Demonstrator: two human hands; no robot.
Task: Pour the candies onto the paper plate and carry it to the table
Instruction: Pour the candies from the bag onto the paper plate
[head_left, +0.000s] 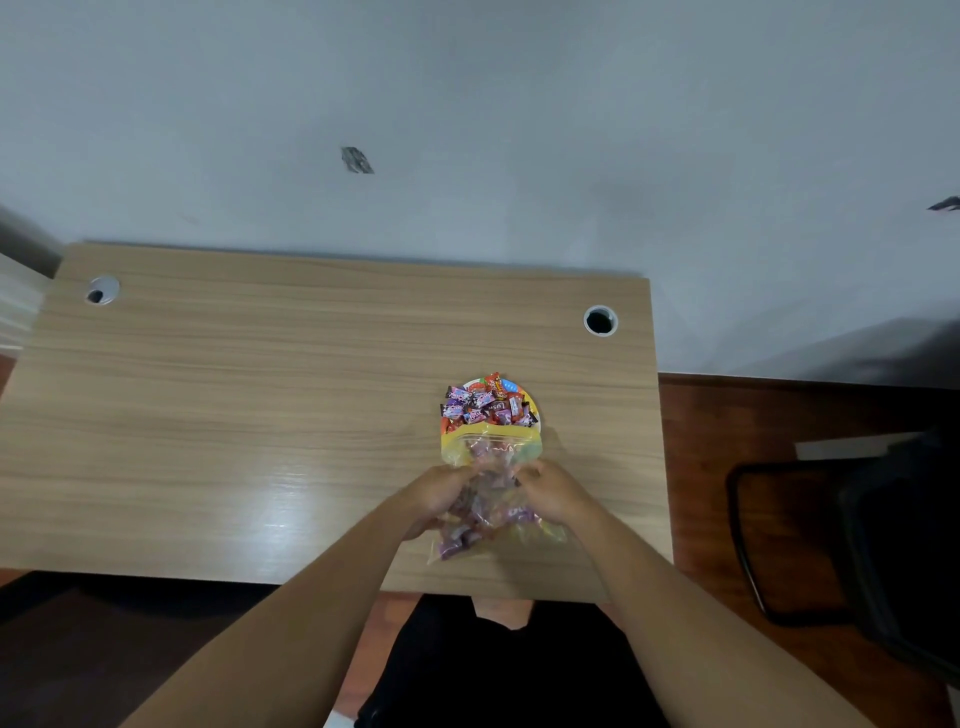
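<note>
A clear plastic candy bag (491, 499) with a yellow mouth band lies tipped forward over the wooden desk (260, 415). Its yellow opening rests at the near edge of a small paper plate (535, 408). Wrapped candies (485, 402), pink, purple and red, are heaped on the plate and nearly hide it. More candies remain inside the bag. My left hand (439, 493) grips the bag's left side and my right hand (553, 491) grips its right side, both around the bag's middle.
Two round cable holes sit near the desk's far corners, one at the left (101, 290) and one at the right (600, 320). A grey wall rises behind the desk. A black chair (857, 545) stands on the reddish floor at the right.
</note>
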